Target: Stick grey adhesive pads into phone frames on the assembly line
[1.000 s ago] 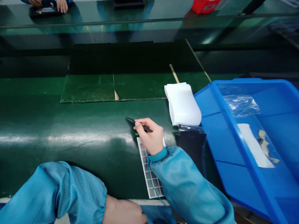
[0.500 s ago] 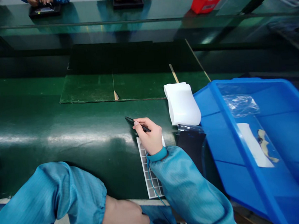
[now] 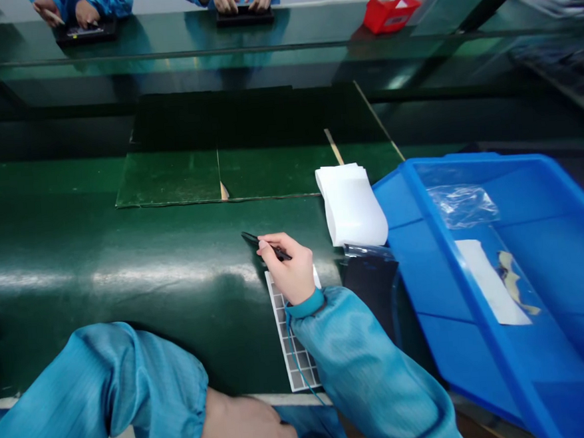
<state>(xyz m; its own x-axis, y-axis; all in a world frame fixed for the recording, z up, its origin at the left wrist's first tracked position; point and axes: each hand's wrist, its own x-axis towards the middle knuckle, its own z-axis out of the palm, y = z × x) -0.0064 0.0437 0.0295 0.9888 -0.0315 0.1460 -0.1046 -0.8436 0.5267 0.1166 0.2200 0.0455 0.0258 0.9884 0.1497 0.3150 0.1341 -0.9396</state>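
My right hand (image 3: pixel 291 268) rests on the green belt (image 3: pixel 99 259) with its fingers closed round black tweezers (image 3: pixel 253 241), whose tips point to the left. Under the wrist lies a white sheet with a grid of grey squares (image 3: pixel 291 342). My left hand (image 3: pixel 247 430) is low at the near edge of the table, below the belt, fingers curled; whatever they hold is hidden. Both arms are in blue sleeves.
A stack of white sheets (image 3: pixel 351 205) and a dark bag (image 3: pixel 374 286) lie right of my right hand. A blue bin (image 3: pixel 420 190) with a clear bag and white paper fills the right. Across the line, other people's hands work on dark trays (image 3: pixel 244 14); a red box (image 3: pixel 382 14) stands there.
My hands have barely moved. The view has shifted slightly down and left. The people across the line have moved their hands over their trays.
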